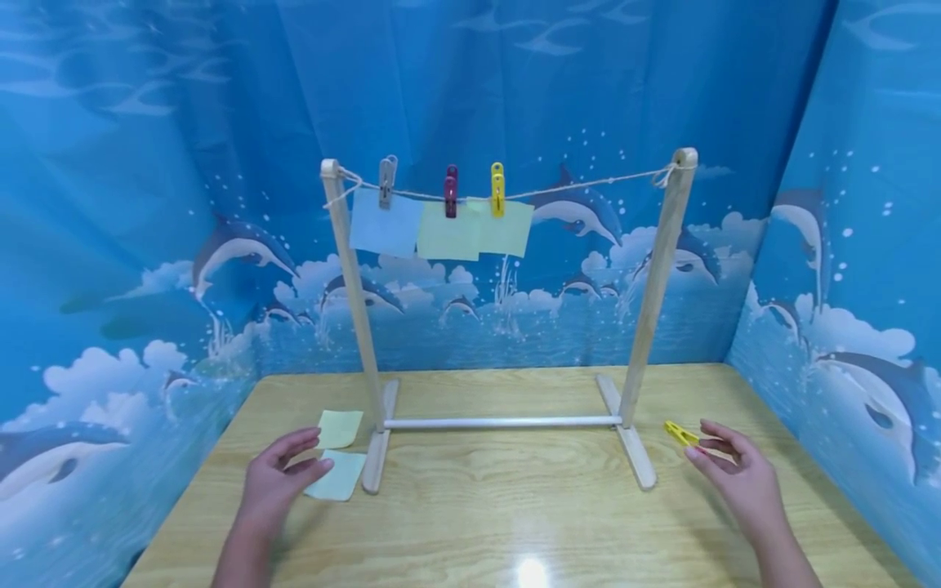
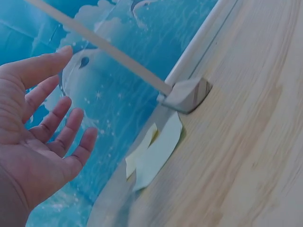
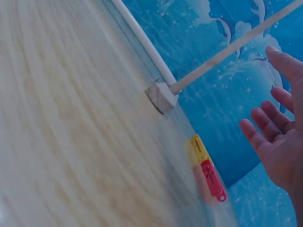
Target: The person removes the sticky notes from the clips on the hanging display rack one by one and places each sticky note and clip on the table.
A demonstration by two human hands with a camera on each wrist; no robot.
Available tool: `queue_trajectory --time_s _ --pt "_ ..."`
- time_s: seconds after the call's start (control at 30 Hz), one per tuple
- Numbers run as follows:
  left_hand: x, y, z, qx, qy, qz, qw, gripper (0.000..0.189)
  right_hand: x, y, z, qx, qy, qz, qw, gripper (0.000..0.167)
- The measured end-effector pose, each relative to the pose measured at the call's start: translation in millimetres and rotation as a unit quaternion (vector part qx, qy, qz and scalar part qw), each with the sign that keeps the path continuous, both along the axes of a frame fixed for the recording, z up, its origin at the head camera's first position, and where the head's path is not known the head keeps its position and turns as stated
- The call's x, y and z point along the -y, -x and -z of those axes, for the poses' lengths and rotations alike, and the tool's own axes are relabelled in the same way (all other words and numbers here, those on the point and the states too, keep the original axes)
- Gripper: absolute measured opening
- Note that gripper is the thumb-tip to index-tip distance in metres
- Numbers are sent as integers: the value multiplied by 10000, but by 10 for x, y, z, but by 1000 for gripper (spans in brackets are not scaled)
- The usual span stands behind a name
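Note:
My left hand (image 1: 275,482) hovers near two pale green paper notes on the table, its fingers loosely bent and holding nothing. The farther note (image 1: 341,428) and the nearer note (image 1: 338,476) lie beside the rack's left foot. On the other side, my right hand (image 1: 738,478) hangs above a yellow clothespin (image 1: 682,434) and a red clothespin (image 3: 213,180), with nothing in its fingers. In the head view the right hand hides most of the red one. Both palms and relaxed fingers show in the wrist views.
A wooden rack (image 1: 657,294) stands mid-table with a string (image 1: 581,187) across its top. Grey (image 1: 386,184), dark red (image 1: 451,192) and yellow (image 1: 497,189) clothespins hold a blue note (image 1: 384,229) and two green notes (image 1: 448,237) there. A dolphin-print curtain (image 1: 470,98) surrounds the table.

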State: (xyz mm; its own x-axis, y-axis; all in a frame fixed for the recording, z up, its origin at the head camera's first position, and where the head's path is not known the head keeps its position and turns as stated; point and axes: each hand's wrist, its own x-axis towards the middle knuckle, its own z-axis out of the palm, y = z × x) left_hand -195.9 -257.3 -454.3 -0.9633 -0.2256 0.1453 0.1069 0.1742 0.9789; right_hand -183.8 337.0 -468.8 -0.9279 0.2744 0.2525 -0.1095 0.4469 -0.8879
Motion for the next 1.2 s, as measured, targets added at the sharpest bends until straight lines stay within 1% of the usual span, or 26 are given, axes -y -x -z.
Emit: queue_trajectory --time_s 0.1,0.17,0.3,0.37,0.5,0.6,0.7,0.8,1.0,1.07,1.2 --pt "-66 5 -18 -260 -139 65 9995 55 45 -2 -42 -4 -49 -147 9999 58" --pt "-98 10 -24 -428 -157 125 9989 57 71 3 -65 -24 -77 -208 9998 59" --pt "-155 19 -38 -598 -76 245 9979 61 114 7 -101 -316 -16 -463 9984 59" --pt "-185 19 -50 -593 -57 318 9977 62 139 -2 -119 -551 129 -667 9962 57" --pt "-251 19 -81 -584 -51 456 9972 61 193 -32 -153 -917 621 -1086 9879 55" --pt "-314 24 -118 -522 -60 471 9975 60 229 -50 -180 -1151 935 -1348 9797 55" --pt "-382 40 -160 -414 -87 443 9981 60 266 -54 -218 -1349 1107 -1600 9716 55" --pt "-440 58 -194 -359 -108 492 9981 61 303 -45 -257 -1515 1135 -1825 9648 55" --pt "-518 84 -227 -611 -398 688 9950 59 344 4 -315 -1807 1011 -2228 9526 55" --pt "-539 78 -250 -621 -468 712 9944 59 356 11 -337 -1817 965 -2290 9514 56" --pt "-589 68 -325 -395 -467 722 9955 60 388 13 -391 -1806 854 -2340 9515 56"
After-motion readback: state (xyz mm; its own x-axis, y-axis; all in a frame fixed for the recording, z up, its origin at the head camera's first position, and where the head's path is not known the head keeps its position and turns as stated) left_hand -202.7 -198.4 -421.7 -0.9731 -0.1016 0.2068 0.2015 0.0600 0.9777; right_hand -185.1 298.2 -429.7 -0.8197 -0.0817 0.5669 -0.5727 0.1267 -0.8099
